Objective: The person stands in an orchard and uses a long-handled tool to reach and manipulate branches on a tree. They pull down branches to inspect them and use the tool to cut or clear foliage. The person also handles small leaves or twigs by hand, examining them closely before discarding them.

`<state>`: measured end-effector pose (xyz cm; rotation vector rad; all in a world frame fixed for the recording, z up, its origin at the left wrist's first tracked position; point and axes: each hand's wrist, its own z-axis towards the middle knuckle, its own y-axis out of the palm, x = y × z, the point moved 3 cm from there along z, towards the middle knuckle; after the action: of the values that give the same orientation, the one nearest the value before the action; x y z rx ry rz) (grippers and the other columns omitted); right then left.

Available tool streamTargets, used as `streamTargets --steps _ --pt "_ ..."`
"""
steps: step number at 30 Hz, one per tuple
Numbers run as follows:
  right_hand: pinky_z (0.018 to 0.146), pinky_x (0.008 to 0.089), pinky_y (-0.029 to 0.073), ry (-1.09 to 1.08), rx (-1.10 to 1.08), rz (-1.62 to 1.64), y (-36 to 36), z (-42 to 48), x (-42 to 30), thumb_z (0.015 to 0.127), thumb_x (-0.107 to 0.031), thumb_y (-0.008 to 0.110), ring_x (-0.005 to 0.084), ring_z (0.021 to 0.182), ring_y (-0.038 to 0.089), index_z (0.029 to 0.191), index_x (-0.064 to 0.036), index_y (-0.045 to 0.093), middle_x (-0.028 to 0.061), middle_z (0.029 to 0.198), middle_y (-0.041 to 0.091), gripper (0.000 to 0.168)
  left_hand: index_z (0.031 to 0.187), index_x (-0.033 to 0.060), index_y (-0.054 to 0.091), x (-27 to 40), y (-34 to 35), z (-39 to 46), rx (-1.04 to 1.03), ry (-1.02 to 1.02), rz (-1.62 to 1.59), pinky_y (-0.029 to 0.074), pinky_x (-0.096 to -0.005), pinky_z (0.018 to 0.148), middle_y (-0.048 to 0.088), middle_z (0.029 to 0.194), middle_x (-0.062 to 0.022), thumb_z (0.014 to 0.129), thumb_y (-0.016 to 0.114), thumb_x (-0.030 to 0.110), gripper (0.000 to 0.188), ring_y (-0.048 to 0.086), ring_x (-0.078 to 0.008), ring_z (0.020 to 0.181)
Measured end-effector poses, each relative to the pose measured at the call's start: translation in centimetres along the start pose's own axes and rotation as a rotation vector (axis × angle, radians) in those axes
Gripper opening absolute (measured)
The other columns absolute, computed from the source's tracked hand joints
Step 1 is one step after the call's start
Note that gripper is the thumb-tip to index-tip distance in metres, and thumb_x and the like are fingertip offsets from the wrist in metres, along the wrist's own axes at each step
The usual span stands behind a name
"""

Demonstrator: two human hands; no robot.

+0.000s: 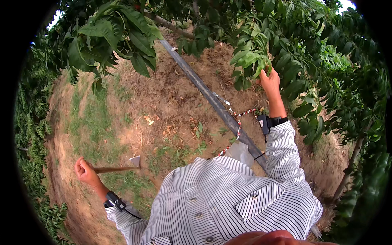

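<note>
My left hand (85, 172) is out at the lower left with its fingers curled around the wooden handle of a hoe (118, 169). The hoe's metal blade (135, 160) is down by the grassy soil. At the upper right, my right hand (270, 82) is raised into the foliage, with thumb and fingers pinching a leafy shoot (249, 59) of what looks like a peach tree. Its fingertips are partly hidden by the leaves. Each wrist wears a black strap with a small device.
A dark irrigation hose or pipe (199, 84) runs diagonally along the ground. Twisted red-and-white cord (239, 128) and a translucent plastic piece (240, 152) lie across or near it. Leafy branches (113, 33) overhang the upper left, and a slim trunk (349, 168) stands at right.
</note>
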<state>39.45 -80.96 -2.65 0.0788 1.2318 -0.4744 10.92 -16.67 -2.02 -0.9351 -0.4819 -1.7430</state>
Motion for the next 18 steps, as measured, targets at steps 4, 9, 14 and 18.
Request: streamTargets --steps 4,9,14,18 --pt "0.059 0.0262 0.047 -0.081 0.061 0.083 -1.2 1.9 1.0 0.075 -0.013 0.06 0.0099 0.066 0.056 0.095 0.004 0.057 0.0054 0.076 0.06 0.027 0.087 0.003 0.057 0.0 0.6 0.1 -0.008 0.02 0.01 0.03 -0.017 0.042 0.047 0.061 0.0019 0.085 0.05 0.009 0.01 0.038 -0.0038 0.048" --pt "0.06 0.0242 0.041 0.108 0.005 0.252 -1.7 1.9 -0.5 0.077 -0.019 0.057 0.0102 0.065 0.053 0.093 -0.003 0.059 0.0014 0.076 0.058 0.023 0.087 0.0031 0.057 -0.4 0.4 0.2 -0.014 0.013 0.013 0.029 -0.0169 0.042 0.048 0.062 0.0022 0.085 0.05 0.009 0.009 0.037 -0.0037 0.048" --pt "0.061 0.0298 0.045 0.307 -0.073 0.193 -2.2 3.3 0.4 0.076 -0.018 0.056 0.0154 0.065 0.059 0.09 -0.003 0.06 0.005 0.078 0.061 0.021 0.087 0.0034 0.057 -0.4 0.6 0.3 -0.028 0.005 -0.029 0.029 -0.0166 0.042 0.047 0.062 0.0026 0.086 0.05 0.01 0.01 0.036 -0.0034 0.048" --pt "0.06 0.031 0.047 0.332 -0.132 0.231 -0.9 3.1 0.2 0.075 -0.017 0.056 0.017 0.067 0.06 0.089 -0.003 0.06 0.0063 0.078 0.062 0.02 0.088 0.0035 0.057 -0.4 0.7 0.4 -0.028 -0.011 -0.039 0.029 -0.0165 0.042 0.047 0.062 0.0025 0.086 0.05 0.01 0.01 0.037 -0.0034 0.048"
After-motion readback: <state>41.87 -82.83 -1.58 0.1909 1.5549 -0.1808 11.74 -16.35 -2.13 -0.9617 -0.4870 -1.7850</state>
